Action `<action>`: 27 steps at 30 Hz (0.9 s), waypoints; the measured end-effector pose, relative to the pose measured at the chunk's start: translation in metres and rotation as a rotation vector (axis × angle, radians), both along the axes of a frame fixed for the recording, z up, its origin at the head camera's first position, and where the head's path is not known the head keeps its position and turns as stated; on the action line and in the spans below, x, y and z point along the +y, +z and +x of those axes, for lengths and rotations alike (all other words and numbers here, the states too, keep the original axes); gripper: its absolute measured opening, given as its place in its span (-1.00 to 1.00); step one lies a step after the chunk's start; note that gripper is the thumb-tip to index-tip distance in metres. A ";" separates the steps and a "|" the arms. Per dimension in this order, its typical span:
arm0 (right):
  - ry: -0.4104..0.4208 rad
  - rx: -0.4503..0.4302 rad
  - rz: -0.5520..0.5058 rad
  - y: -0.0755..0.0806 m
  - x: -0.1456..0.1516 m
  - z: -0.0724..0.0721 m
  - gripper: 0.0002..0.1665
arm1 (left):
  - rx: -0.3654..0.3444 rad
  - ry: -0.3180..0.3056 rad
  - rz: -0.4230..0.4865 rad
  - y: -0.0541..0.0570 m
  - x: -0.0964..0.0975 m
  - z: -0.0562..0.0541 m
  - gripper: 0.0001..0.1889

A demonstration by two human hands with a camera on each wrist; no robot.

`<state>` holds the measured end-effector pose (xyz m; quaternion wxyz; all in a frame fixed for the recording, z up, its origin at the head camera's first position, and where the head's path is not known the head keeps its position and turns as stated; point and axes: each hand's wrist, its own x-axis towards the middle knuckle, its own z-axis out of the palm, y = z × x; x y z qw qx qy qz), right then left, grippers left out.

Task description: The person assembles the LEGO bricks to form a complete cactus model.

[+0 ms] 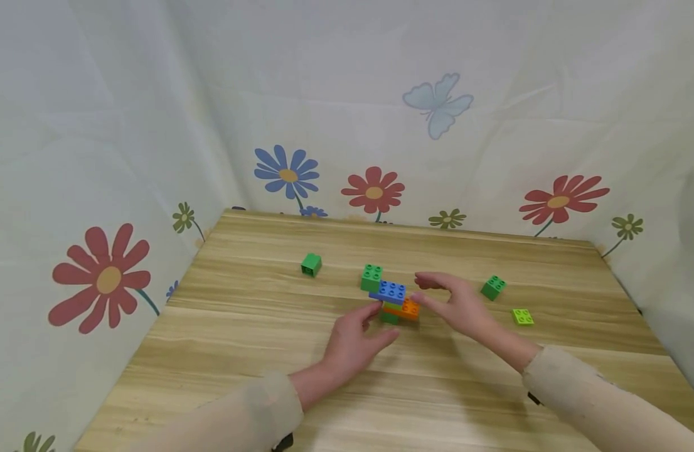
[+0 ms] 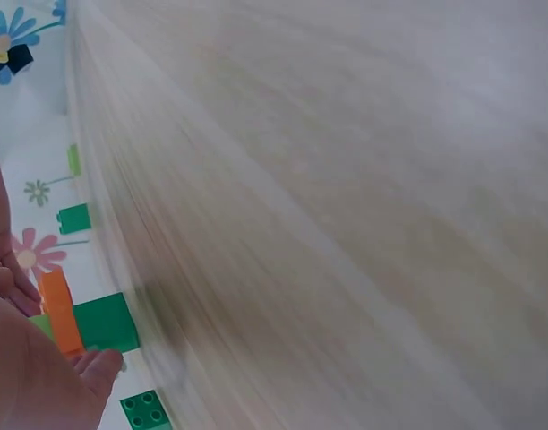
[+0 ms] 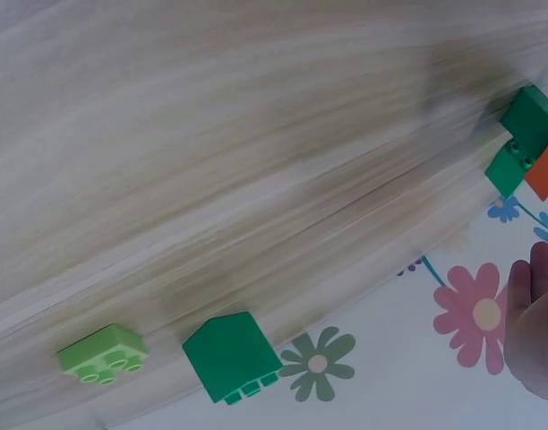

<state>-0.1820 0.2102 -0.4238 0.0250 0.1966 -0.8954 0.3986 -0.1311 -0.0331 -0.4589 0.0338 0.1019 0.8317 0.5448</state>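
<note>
A small stack of toy building bricks stands mid-table, with a blue brick [image 1: 392,291] over lime, an orange brick [image 1: 410,308] sticking out to the right, and a green brick [image 1: 389,317] at the base. Another green brick [image 1: 372,277] adjoins the blue one's far left; whether it is joined on cannot be told. My left hand [image 1: 352,345] is at the stack's near left, fingers loosely bent and thumb apart, its fingertips close against the bricks. On the right side, my right hand [image 1: 457,306] has its fingers extended and thumb near the blue and orange bricks, gripping nothing.
Farther left lies a loose green brick [image 1: 310,265]. To the right are another green brick [image 1: 494,287] and a flat lime brick [image 1: 523,317]. The wooden table [image 1: 240,339] is bordered by a white flowered cloth [image 1: 336,94] at the back and sides.
</note>
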 end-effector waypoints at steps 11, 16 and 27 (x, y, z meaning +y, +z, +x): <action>-0.002 0.029 0.008 0.001 0.013 0.000 -0.39 | -0.015 0.066 -0.013 0.000 0.009 -0.006 -0.39; 0.001 0.033 0.013 -0.001 0.015 0.000 -0.39 | -0.012 0.081 -0.001 -0.002 0.010 -0.010 -0.47; 0.008 0.044 0.008 0.000 0.012 0.000 -0.42 | -0.024 0.112 -0.034 -0.001 0.017 -0.022 -0.52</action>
